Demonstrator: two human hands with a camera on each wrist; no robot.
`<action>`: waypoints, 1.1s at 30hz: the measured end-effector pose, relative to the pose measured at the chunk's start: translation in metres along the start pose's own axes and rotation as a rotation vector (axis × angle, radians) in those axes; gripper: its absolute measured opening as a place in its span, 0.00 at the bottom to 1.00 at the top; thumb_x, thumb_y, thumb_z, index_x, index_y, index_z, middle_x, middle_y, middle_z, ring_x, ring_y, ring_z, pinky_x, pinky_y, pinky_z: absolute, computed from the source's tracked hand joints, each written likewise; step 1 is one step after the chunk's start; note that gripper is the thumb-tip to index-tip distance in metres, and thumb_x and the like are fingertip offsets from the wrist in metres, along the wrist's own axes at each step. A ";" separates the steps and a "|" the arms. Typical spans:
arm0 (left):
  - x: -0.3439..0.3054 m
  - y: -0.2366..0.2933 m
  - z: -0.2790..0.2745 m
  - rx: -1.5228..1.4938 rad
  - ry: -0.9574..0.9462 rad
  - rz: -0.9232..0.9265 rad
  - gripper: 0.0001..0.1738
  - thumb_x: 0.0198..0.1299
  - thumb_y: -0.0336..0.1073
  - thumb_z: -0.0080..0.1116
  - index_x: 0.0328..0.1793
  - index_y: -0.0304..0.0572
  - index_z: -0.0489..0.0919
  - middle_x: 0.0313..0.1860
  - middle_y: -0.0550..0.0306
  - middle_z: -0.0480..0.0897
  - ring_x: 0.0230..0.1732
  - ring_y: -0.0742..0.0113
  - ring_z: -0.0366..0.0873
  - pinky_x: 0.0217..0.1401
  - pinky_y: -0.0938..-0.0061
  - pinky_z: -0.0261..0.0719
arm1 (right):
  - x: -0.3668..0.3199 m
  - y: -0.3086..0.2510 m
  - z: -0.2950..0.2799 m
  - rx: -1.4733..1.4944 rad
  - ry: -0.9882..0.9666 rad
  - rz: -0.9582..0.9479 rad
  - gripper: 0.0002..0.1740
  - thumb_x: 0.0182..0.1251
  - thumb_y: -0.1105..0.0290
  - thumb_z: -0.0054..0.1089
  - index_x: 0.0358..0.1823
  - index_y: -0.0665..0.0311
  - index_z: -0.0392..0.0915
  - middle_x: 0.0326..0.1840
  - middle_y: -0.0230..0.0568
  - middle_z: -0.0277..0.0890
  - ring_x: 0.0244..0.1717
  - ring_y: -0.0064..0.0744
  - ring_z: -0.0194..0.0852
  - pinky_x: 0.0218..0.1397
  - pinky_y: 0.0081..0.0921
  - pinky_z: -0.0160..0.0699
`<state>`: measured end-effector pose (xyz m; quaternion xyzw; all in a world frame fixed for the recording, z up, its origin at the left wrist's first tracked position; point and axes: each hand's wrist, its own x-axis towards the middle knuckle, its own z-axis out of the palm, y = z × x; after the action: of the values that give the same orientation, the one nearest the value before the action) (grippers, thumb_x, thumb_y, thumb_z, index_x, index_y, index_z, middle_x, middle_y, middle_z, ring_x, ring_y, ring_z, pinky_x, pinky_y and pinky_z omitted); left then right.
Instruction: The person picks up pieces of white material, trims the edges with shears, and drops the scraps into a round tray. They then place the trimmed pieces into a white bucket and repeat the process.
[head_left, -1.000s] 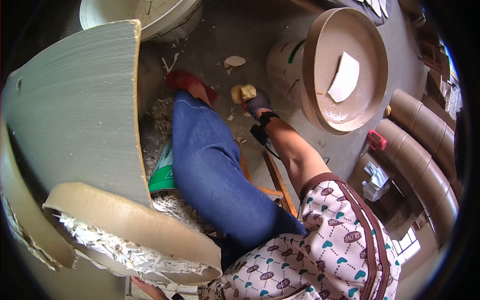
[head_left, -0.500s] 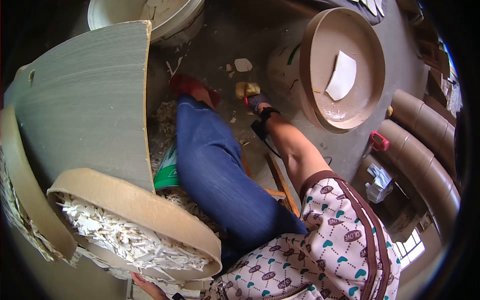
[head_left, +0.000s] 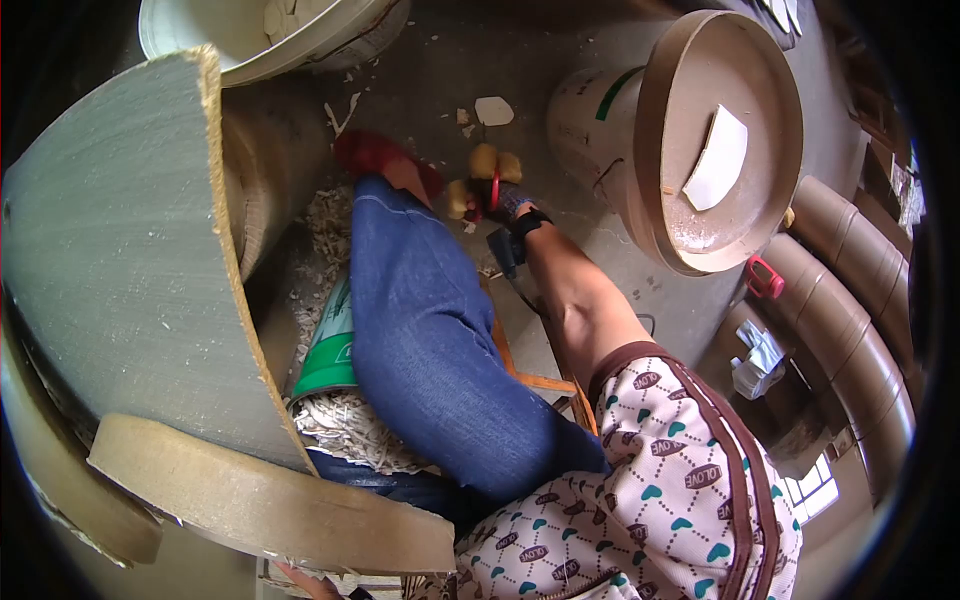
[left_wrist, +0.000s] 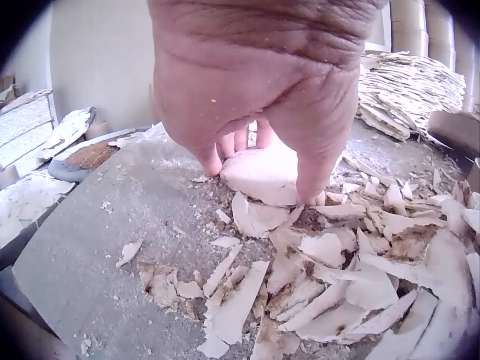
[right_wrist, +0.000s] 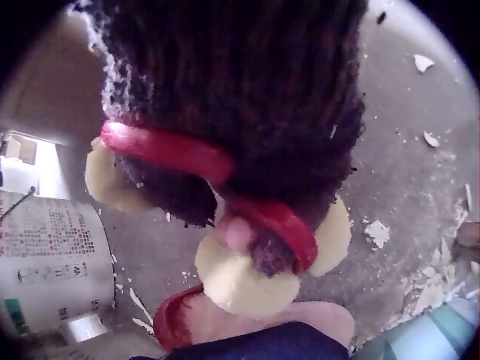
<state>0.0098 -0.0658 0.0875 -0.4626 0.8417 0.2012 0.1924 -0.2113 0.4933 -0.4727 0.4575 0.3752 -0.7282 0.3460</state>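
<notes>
In the left wrist view, the bare left hand (left_wrist: 259,82) grips a rounded white piece (left_wrist: 262,176) between thumb and fingers, on a grey surface (left_wrist: 97,225) strewn with white flakes (left_wrist: 360,292). Only a bit of that hand (head_left: 308,582) shows in the head view, low beneath a brown rim (head_left: 280,495). The right hand (right_wrist: 232,97), in a dark knitted glove, has its fingers curled through red loops (right_wrist: 169,150) with yellow pads (right_wrist: 244,285). In the head view the right hand (head_left: 505,200) is above the floor near a foot; the pads stand apart.
A large curved grey sheet (head_left: 120,230) stands at the left. A round brown tray with a white piece (head_left: 718,160) sits on a bucket at the right. A green-banded bucket (head_left: 328,365) lies beside the leg; a white bucket (head_left: 300,55) is at the top.
The yellow pads and red loops in the right hand have spread apart. The brown rim at lower left has tilted, hiding the white flakes inside it in the head view.
</notes>
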 end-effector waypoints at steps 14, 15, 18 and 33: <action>0.007 -0.031 -0.029 0.426 -0.146 0.295 0.52 0.57 0.62 0.47 0.71 0.25 0.42 0.72 0.31 0.47 0.73 0.43 0.43 0.73 0.59 0.41 | 0.013 -0.005 -0.011 -0.456 0.130 -0.143 0.15 0.59 0.64 0.56 0.46 0.61 0.72 0.38 0.40 0.75 0.39 0.33 0.76 0.43 0.32 0.77; 0.008 -0.033 -0.030 0.470 -0.145 0.344 0.50 0.59 0.59 0.47 0.71 0.25 0.43 0.72 0.32 0.47 0.73 0.44 0.43 0.73 0.59 0.41 | 0.014 -0.006 -0.014 -0.686 0.152 -0.256 0.15 0.59 0.63 0.56 0.46 0.61 0.73 0.38 0.40 0.75 0.39 0.34 0.76 0.43 0.32 0.77; 0.006 0.022 0.008 0.142 -0.022 -0.076 0.39 0.64 0.46 0.44 0.71 0.25 0.46 0.71 0.35 0.49 0.72 0.47 0.47 0.73 0.59 0.45 | 0.015 -0.005 -0.026 -1.318 0.289 -0.653 0.16 0.58 0.62 0.57 0.44 0.62 0.73 0.38 0.41 0.76 0.40 0.35 0.76 0.44 0.33 0.77; 0.097 -0.016 0.094 -0.329 0.123 0.142 0.37 0.55 0.27 0.56 0.70 0.36 0.54 0.67 0.46 0.59 0.67 0.59 0.58 0.64 0.66 0.63 | -0.120 -0.242 0.140 -1.090 0.193 -1.452 0.13 0.58 0.60 0.53 0.39 0.61 0.75 0.37 0.50 0.75 0.40 0.49 0.74 0.42 0.32 0.74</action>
<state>-0.0116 -0.0930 -0.0442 -0.4385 0.8383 0.3204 0.0477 -0.4325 0.5077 -0.2639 -0.0590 0.8902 -0.4474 -0.0619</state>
